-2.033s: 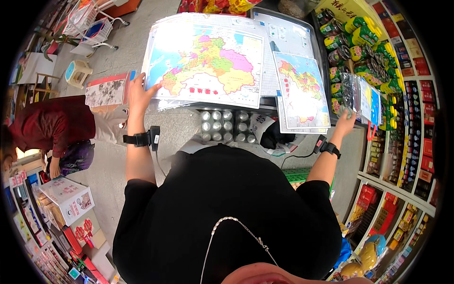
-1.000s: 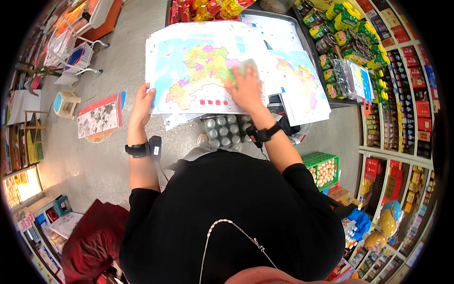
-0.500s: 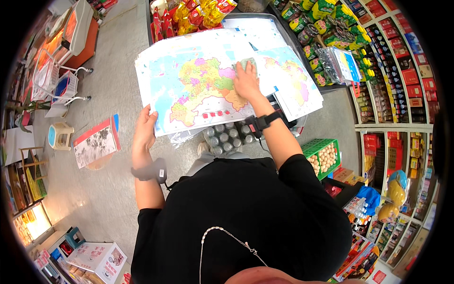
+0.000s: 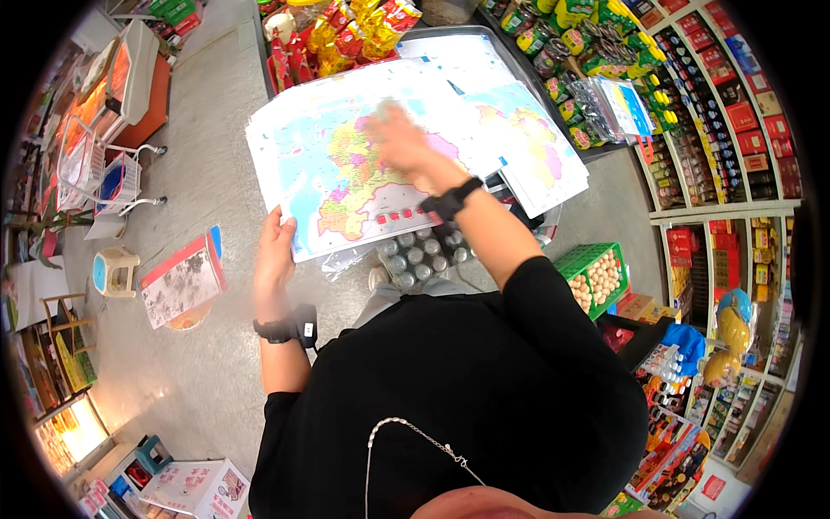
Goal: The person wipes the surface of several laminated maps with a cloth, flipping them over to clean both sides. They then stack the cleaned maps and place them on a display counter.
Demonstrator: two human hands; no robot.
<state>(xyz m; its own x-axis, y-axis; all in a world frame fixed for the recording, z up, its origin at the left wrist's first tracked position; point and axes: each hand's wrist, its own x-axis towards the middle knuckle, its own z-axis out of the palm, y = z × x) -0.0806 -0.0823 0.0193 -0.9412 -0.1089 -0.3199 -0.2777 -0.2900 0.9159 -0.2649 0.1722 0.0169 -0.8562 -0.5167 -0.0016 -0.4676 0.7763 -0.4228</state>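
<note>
A colourful map sheet lies over a stack of similar sheets on a dark-rimmed table, its near edge toward me. My left hand grips the near left corner, thumb on top and fingers partly hidden beneath. On the map's upper middle, my right hand is blurred by motion, palm down. Under its fingertips shows a smeared pale grey-green patch, the small cloth seen more plainly a moment ago. A second map rests at the right of the stack.
Red and gold snack packets stand behind the maps; jars line the back right. Below the near edge are packed cans. A green crate of eggs sits at right, a small stool and picture sheet at left.
My right hand has swept left across the map with the cloth, from its right part to the upper middle. The left hand still holds the corner.
</note>
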